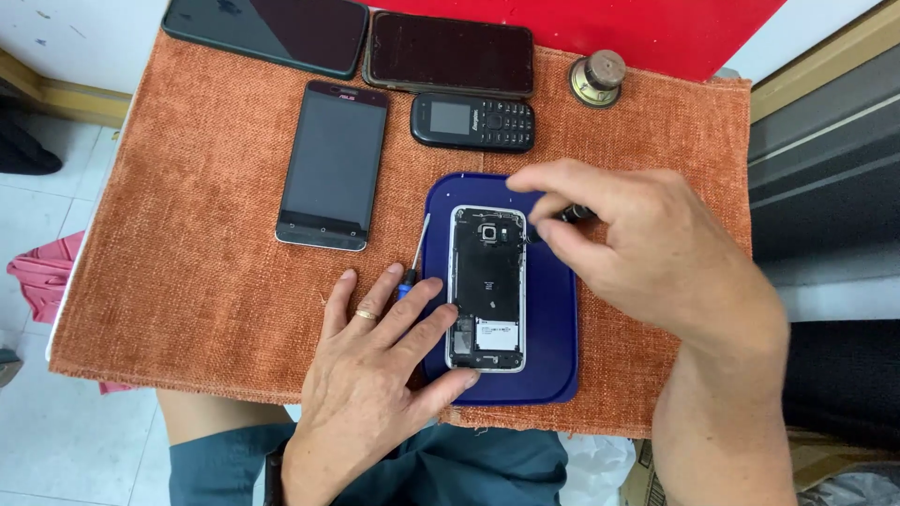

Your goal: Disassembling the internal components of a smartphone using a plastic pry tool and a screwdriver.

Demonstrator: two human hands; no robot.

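An opened smartphone (487, 286) with its back cover off lies on a dark blue tray (553, 319). My left hand (375, 375) rests flat on the tray's left side, fingers spread, its thumb and index finger touching the phone's lower left edge. My right hand (647, 244) hovers at the phone's upper right corner, fingers pinched on a small black screwdriver (572, 215) whose tip points at the corner near the camera. A second screwdriver (414, 258) with a blue handle lies beside the tray, partly under my left fingers.
An orange woven mat (206, 234) covers the small table. Three smartphones (333, 164) (267, 30) (448, 53) and a black keypad phone (472, 122) lie at the back. A small round metal speaker (597, 77) sits at the back right. A red sheet (656, 28) lies behind.
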